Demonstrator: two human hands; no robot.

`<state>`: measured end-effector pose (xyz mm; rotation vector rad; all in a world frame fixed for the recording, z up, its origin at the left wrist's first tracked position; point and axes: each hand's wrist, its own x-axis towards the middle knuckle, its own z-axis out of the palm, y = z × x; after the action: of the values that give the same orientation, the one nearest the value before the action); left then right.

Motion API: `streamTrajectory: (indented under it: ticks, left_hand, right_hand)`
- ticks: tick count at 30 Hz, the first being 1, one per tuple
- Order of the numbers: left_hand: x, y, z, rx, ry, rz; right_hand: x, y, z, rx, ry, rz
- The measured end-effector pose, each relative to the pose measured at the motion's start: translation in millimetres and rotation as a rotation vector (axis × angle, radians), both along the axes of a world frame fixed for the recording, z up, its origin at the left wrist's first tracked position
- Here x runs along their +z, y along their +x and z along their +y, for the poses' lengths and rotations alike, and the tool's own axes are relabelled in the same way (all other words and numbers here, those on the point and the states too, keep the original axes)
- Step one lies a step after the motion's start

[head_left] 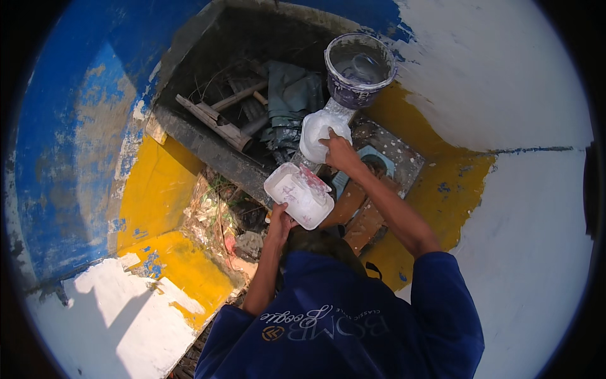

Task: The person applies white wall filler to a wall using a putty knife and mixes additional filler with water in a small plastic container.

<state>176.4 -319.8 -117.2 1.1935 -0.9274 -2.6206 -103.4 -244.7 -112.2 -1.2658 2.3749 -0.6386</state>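
Note:
My left hand (280,222) grips the near left edge of a shallow white plastic tray (287,197). White paste and a reddish-pink, smeared piece that may be a scraper lie along the tray's right side. Just beyond it, my right hand (339,151) is bent over the right side of a rounded white container (314,136), a bowl or bag with white material in it. Two fingers reach over its top; the others are curled and partly hidden. Farther back, a dark paint-stained bucket (355,95) with a white-crusted rim holds greyish liquid.
A concrete-edged recess (208,151) at the left holds wood pieces (218,123) and a dark green cloth (293,95). A speckled board (404,158) lies at right. Blue, yellow and white painted walls (524,82) surround me. Rubble and dry plants (221,208) lie below the recess.

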Motion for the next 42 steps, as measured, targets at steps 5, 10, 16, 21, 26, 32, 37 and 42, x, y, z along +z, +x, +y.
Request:
streamTrajectory:
  ticks: [5, 10, 16, 21, 26, 32, 37, 42]
  left_hand:
    - [7, -3, 0, -0.010, -0.024, -0.006]
    - [11, -4, -2, -0.011, -0.036, -0.018]
    - [11, -6, -5, -0.031, -0.038, -0.019]
    - [13, -15, -8, -0.103, -0.049, -0.035]
    - [20, -25, -7, -0.128, -0.063, 0.005]
    - [25, -34, -11, -0.168, -0.032, 0.077]
    - [44, -44, -7, -0.143, -0.036, 0.138]
    - [61, -47, 3, -0.168, -0.049, 0.162]
  right_hand:
    - [3, -14, -6, -0.088, -0.033, -0.260]
    - [9, -38, 4, -0.185, -0.136, -0.359]
    - [17, -43, 7, -0.345, -0.166, -0.326]
    - [19, -48, 2, -0.481, -0.238, -0.309]
    - [65, -29, 3, -0.545, -0.483, -0.451]
    - [105, 25, 34, -0.341, -0.634, -0.523]
    - [117, 62, 60, 0.067, -0.704, 0.130]
    - [104, 75, 75, 0.202, -0.642, 0.258]
